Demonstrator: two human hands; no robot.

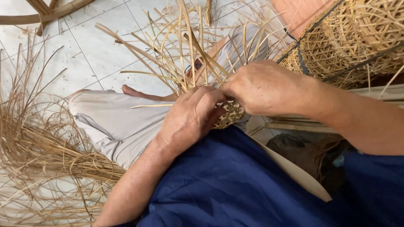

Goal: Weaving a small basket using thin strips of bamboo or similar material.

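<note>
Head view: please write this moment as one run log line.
left hand: grips half-woven basket | right hand: pinches strip at its rim | loose strips: piled on tiled floor | finished baskets: at upper right

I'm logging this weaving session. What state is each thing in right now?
Half-woven basket: unfinished, loose strips sticking up, held on the lap.
Left hand: closed on the basket's woven base.
Right hand: pinching the strips at the rim.
Finished baskets: fully woven, stacked.
Loose strips: piled unwoven on the floor.
</note>
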